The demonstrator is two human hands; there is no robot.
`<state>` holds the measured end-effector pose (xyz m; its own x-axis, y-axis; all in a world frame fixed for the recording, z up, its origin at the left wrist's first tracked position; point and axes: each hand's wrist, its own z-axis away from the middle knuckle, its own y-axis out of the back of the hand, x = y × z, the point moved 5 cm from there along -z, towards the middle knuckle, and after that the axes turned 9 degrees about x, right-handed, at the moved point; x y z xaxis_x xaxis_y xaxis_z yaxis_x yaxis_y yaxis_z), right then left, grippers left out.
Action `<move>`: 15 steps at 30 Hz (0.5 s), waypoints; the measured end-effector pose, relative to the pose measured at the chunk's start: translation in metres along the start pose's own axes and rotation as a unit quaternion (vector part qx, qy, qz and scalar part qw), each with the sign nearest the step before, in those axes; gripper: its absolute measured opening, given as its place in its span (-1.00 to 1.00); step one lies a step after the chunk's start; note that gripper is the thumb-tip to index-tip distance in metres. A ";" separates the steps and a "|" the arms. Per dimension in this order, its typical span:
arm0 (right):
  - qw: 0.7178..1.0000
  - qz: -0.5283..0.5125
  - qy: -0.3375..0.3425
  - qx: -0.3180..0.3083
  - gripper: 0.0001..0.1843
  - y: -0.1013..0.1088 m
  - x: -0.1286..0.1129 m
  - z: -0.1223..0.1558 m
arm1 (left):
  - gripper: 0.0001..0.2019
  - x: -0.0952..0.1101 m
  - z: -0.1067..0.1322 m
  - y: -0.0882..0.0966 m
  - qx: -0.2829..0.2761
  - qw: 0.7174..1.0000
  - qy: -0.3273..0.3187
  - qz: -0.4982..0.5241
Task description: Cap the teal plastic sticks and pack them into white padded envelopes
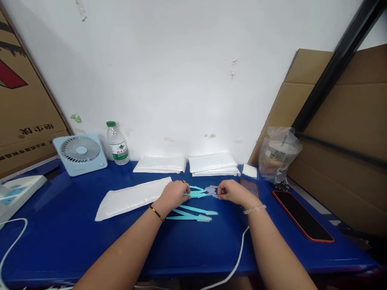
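Note:
Several turquoise eyebrow razors (198,195) lie near the middle of the blue table, their handles running under my left hand (175,195). The fingers of that hand are closed in a pinch on the handles. Clear plastic caps (211,191) cluster at the blade ends. At their right side my right hand (232,191) is closed, thumb and fingertips pinched at the end of a cap. Closer to me lie a few more eyebrow razors (193,217), apart from both hands. Left of my left hand a flat white padded packet (130,198) lies partly behind it.
Stacked white packets (213,164) lie by the wall. A fan (81,154) and a water bottle (119,147) stand back left. On the right are a bagged cup (278,157), an orange-edged phone (304,215) and another phone (250,187). A white cable (240,253) crosses the front edge.

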<state>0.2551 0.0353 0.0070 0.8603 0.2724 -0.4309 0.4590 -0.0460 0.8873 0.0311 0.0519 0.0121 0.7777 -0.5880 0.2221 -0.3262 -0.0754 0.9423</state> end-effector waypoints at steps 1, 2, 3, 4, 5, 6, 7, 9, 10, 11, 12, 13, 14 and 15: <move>1.000 -0.002 0.003 -0.009 -0.90 -0.003 -0.002 0.000 | -0.83 0.000 0.000 -0.001 -0.003 1.000 -0.003 0.001; 1.000 -0.006 0.009 -0.015 -0.92 -0.005 -0.004 0.000 | -0.85 0.001 0.000 -0.001 -0.005 1.000 -0.008 0.004; 1.000 -0.008 0.017 -0.018 -0.92 -0.007 -0.007 0.000 | -0.87 0.001 0.000 -0.001 -0.005 1.000 -0.013 0.005; 0.999 -0.008 0.026 -0.019 -0.91 -0.008 -0.010 -0.001 | -0.87 0.002 0.000 -0.001 -0.003 1.000 -0.019 0.003; 0.999 -0.008 0.034 -0.020 -0.90 -0.009 -0.013 -0.001 | -0.87 0.003 0.000 -0.001 0.000 1.000 -0.024 0.000; 0.999 -0.006 0.041 -0.020 -0.88 -0.010 -0.015 -0.001 | -0.86 0.003 0.000 0.000 0.003 1.000 -0.029 -0.003; 0.999 -0.003 0.047 -0.019 -0.88 -0.010 -0.016 -0.001 | -0.86 0.003 0.000 0.000 0.008 0.999 -0.034 -0.007; 0.998 0.006 0.058 -0.007 -0.87 -0.009 -0.019 -0.002 | -0.85 0.004 -0.001 0.001 0.018 0.999 -0.043 -0.015; 0.998 0.011 0.063 0.001 -0.87 -0.009 -0.020 -0.002 | -0.86 0.004 -0.001 0.001 0.022 0.998 -0.047 -0.018; 0.997 0.015 0.069 0.010 -0.87 -0.008 -0.021 -0.002 | -0.86 0.004 -0.001 0.001 0.025 0.998 -0.051 -0.020; 0.997 0.019 0.075 0.017 -0.87 -0.008 -0.023 -0.002 | -0.86 0.005 0.000 0.002 0.026 0.998 -0.054 -0.023; 0.996 0.019 0.082 0.022 -0.87 -0.008 -0.025 -0.002 | -0.87 0.005 0.000 0.002 0.026 0.998 -0.056 -0.026; 0.996 0.018 0.088 0.027 -0.87 -0.007 -0.027 -0.001 | -0.87 0.006 0.000 0.002 0.025 0.998 -0.058 -0.029; 0.995 0.017 0.093 0.030 -0.88 -0.007 -0.029 -0.001 | -0.87 0.007 0.000 0.002 0.025 0.998 -0.058 -0.031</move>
<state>0.2270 0.0286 0.0136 0.8218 0.4430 -0.3584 0.4477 -0.1131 0.8870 0.0357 0.0476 0.0153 0.7300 -0.6708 0.1308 -0.3081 -0.1522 0.9391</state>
